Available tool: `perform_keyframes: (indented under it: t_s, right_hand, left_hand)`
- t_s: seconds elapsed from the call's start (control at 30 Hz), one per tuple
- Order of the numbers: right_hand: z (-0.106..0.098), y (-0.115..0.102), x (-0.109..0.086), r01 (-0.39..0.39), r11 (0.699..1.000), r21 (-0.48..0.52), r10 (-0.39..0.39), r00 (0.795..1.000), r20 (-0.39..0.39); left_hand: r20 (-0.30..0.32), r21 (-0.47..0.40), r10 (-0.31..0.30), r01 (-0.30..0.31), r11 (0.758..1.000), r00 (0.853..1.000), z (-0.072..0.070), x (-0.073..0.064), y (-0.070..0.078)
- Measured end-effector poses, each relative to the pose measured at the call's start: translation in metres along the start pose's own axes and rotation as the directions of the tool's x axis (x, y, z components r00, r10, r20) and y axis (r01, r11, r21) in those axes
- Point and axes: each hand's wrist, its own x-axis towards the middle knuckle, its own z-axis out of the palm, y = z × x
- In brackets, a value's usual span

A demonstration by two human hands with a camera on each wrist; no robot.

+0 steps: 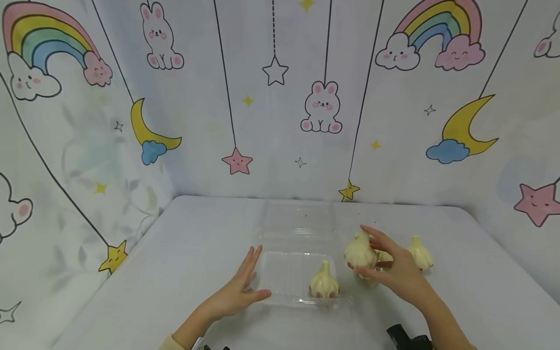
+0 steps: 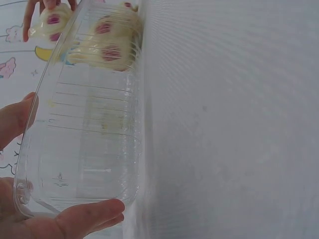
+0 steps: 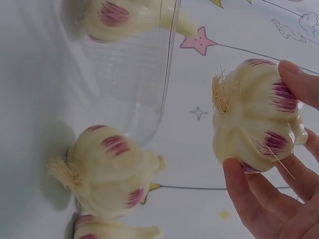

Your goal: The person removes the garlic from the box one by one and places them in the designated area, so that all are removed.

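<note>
My right hand (image 1: 400, 270) holds a garlic bulb (image 1: 360, 253) between thumb and fingers, lifted just right of a clear plastic clamshell box (image 1: 284, 279). In the right wrist view the bulb (image 3: 256, 117) shows purple streaks and dry roots. Another garlic bulb (image 1: 324, 282) stands upright inside the box, in its right part. My left hand (image 1: 238, 289) rests at the box's left side with fingers straight, the thumb along the front edge. The left wrist view shows its fingers (image 2: 89, 216) against the clear wall.
The box's lid (image 1: 297, 218) lies open toward the back of the white table (image 1: 188, 253). A garlic bulb (image 1: 420, 253) stands to the right, and another (image 1: 384, 256) is partly hidden behind my right hand. A patterned curtain (image 1: 280, 121) hangs behind.
</note>
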Motion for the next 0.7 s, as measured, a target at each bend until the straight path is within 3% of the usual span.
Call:
perform_keyframes:
  t_s: [0.7]
  right_hand:
    - [-0.033,0.026,-0.003,-0.015,0.997,-0.072,0.019,0.999,0.042]
  left_hand:
    - [0.016,-0.004,0.004,-0.004,1.0,1.0,0.001,0.001,0.0]
